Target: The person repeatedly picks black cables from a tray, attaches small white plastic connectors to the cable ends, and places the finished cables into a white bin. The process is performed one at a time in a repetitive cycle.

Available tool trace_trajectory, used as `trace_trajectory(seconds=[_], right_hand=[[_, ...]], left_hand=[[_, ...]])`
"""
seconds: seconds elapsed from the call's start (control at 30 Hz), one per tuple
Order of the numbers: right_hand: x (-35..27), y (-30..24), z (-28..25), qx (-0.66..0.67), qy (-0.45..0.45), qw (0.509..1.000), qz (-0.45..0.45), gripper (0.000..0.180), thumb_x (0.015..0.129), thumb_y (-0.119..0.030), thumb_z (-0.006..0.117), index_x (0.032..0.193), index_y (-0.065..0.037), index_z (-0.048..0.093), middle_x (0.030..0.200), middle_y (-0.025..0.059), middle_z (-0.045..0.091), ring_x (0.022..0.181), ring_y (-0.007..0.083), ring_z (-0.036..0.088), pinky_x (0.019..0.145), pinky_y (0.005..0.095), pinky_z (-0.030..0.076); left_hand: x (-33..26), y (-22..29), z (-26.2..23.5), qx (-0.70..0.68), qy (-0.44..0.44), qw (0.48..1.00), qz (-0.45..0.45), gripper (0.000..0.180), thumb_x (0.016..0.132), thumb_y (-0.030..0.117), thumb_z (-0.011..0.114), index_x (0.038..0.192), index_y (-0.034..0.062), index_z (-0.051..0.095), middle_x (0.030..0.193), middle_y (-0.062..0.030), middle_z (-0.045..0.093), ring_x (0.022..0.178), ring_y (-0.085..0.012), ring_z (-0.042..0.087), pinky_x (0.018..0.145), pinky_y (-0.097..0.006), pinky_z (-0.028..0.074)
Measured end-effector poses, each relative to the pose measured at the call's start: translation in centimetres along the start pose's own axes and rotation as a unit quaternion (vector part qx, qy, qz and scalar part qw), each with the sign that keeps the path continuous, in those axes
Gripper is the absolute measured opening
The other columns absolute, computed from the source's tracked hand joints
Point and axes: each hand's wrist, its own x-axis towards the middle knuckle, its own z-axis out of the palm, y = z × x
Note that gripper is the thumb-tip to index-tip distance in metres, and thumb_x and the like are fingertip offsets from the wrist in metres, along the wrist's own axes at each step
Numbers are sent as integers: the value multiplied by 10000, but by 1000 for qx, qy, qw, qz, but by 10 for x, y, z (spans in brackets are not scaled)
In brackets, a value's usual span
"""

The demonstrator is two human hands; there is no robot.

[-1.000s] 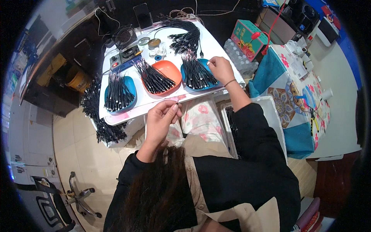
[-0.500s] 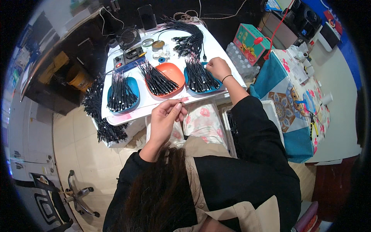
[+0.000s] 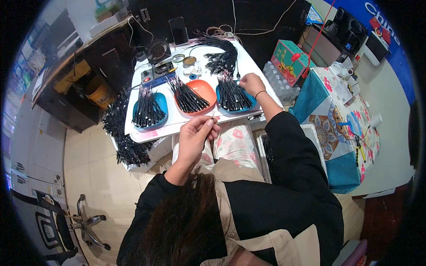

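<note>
In front of the table's near edge, my left hand (image 3: 197, 136) is closed in a pinch. Thin wire ends of a cable (image 3: 214, 114) stick up from its fingertips; the rest is hidden in the hand. My right hand (image 3: 253, 85) reaches to the right blue tray (image 3: 250, 104), its fingers pinched beside the wire ends of a bundle of short black cables (image 3: 234, 98). A small pale tip shows at those fingers, too small to name. More black cables (image 3: 188, 98) lie in the orange tray (image 3: 205, 90), and others (image 3: 147, 111) in the left blue tray (image 3: 163, 108).
On the white table (image 3: 208, 116) stand a soldering-type station (image 3: 155, 79), tape rolls (image 3: 188, 61), a phone (image 3: 178, 31) and a longer cable bundle (image 3: 222, 55). A heap of black cables (image 3: 128, 142) sits at the left. Bottles (image 3: 279, 84) and a cloth-covered side table (image 3: 326, 128) are at the right.
The whole view has shifted slightly, so the table sits a little lower and further right. Both hands stay pinched in nearly the same places; the right fingers are still at the right blue tray.
</note>
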Motion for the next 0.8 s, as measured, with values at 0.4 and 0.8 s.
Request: trace_trajectory(seconds=[0.4, 0.8], right_hand=[[-19, -20, -21, 72, 166, 977, -114, 124, 803, -112, 659, 899, -40, 690, 784, 116, 666, 692, 240, 641, 652, 332, 501], [-164, -119, -63, 451, -61, 868, -197, 147, 888, -85, 636, 967, 38, 646, 859, 42, 626, 778, 71, 579, 676, 220, 469]], left_hand=[[1, 2, 2, -13, 31, 998, 44, 187, 957, 90, 552, 1060, -51, 620, 914, -109, 683, 778, -123, 641, 661, -224, 501], [1, 24, 26, -98, 53, 982, 151, 174, 929, 76, 599, 1055, -29, 659, 1095, -91, 639, 930, -132, 627, 800, -267, 552]])
